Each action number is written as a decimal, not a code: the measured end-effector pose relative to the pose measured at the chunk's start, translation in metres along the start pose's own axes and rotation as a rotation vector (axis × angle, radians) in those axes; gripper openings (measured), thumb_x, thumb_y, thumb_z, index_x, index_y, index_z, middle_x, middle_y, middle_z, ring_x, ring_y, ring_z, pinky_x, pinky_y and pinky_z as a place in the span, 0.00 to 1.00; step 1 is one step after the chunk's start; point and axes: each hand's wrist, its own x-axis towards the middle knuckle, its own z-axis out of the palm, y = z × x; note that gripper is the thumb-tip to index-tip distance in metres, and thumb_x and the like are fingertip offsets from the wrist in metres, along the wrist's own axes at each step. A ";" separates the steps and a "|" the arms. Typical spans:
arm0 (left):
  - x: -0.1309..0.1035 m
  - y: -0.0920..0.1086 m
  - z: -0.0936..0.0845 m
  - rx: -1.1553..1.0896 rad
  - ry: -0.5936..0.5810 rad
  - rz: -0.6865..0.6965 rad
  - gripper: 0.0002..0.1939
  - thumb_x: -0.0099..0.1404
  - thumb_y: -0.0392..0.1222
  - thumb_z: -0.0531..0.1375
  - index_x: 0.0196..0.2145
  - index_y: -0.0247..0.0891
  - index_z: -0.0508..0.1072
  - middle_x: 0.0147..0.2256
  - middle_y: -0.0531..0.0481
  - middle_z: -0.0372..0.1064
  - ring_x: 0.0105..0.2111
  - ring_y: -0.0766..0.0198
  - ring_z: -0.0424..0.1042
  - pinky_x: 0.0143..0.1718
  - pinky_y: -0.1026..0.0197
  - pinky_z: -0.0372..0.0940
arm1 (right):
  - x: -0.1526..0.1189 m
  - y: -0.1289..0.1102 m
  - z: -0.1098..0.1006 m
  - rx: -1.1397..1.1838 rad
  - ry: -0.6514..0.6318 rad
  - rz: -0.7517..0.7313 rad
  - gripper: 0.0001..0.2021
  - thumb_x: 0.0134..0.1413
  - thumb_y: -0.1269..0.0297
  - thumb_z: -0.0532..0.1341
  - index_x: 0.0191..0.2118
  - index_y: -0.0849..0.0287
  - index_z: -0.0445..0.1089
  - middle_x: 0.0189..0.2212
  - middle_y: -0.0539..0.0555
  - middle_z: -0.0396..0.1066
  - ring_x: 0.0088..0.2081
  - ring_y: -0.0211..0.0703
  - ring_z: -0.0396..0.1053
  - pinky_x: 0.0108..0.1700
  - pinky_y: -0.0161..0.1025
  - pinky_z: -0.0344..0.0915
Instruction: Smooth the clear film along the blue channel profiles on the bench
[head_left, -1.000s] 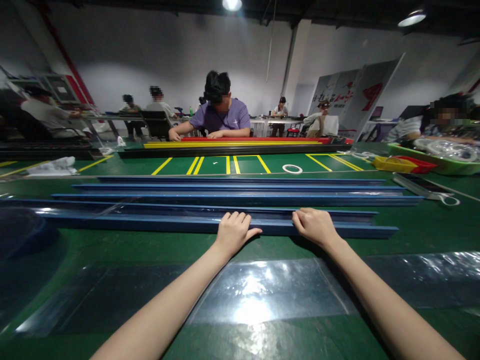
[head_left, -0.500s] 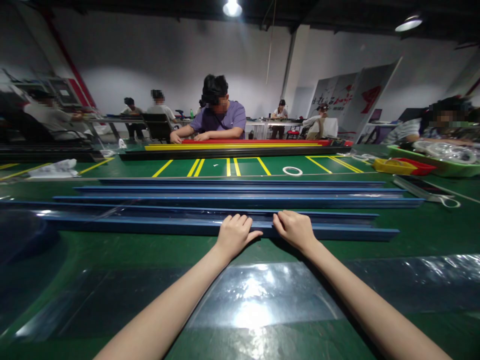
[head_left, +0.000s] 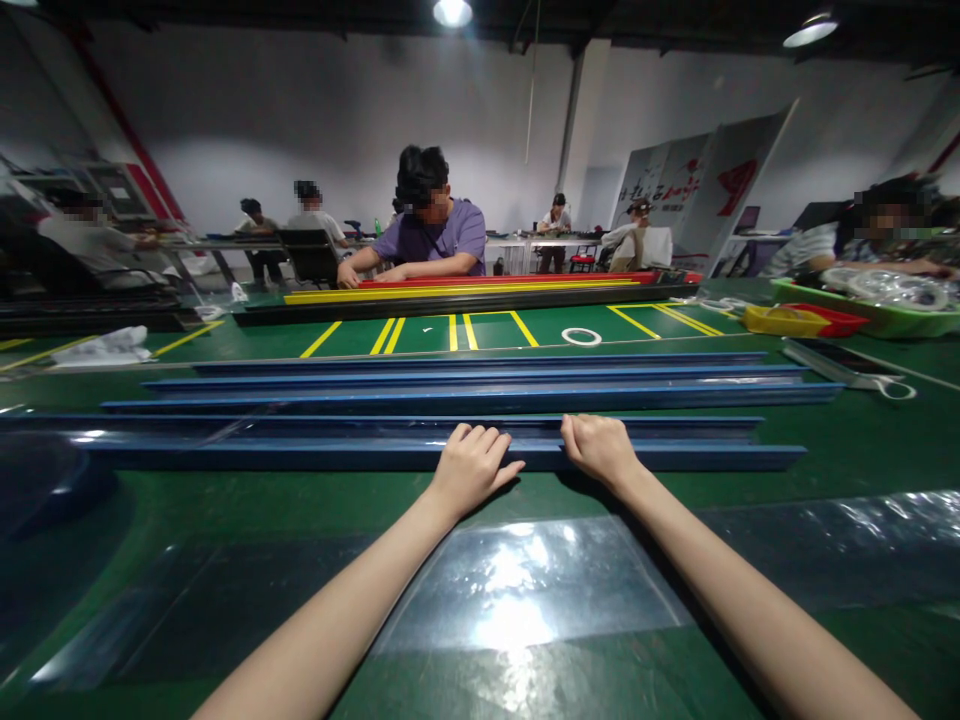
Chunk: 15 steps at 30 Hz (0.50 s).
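A long blue U-shaped channel strip point(head_left: 300, 458) lies lengthwise across the green table in front of me. Clear film shows inside its groove. My left hand point(head_left: 472, 462) grips its front wall near the middle, fingers curled over into the groove and thumb pointing right along the near side. A short way to the right, my right hand point(head_left: 600, 448) is closed over the same strip, knuckles up; its fingertips are hidden inside. Behind lie more blue channel strips point(head_left: 480, 396), parallel to this one. Under my forearms, a wide sheet of clear film point(head_left: 517, 590) lies flat and glossy.
Past the blue strips are a white ring point(head_left: 581, 337) and yellow tape lines. Black, yellow point(head_left: 465, 292) and red strips lie farther back, where a co-worker point(head_left: 435, 225) leans over them. A phone point(head_left: 847, 365) and a green tray point(head_left: 862, 315) sit at right.
My right hand has slid slightly right along the blue strip, widening the gap between my hands. My left hand keeps its hold. The whole view has shifted a little.
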 end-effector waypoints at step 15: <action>-0.001 -0.001 0.002 0.036 0.002 -0.073 0.18 0.63 0.53 0.48 0.32 0.36 0.67 0.27 0.48 0.66 0.31 0.61 0.64 0.33 0.59 0.52 | -0.014 0.043 0.005 -0.068 0.041 0.142 0.24 0.53 0.63 0.43 0.18 0.64 0.70 0.20 0.60 0.71 0.19 0.41 0.65 0.21 0.35 0.41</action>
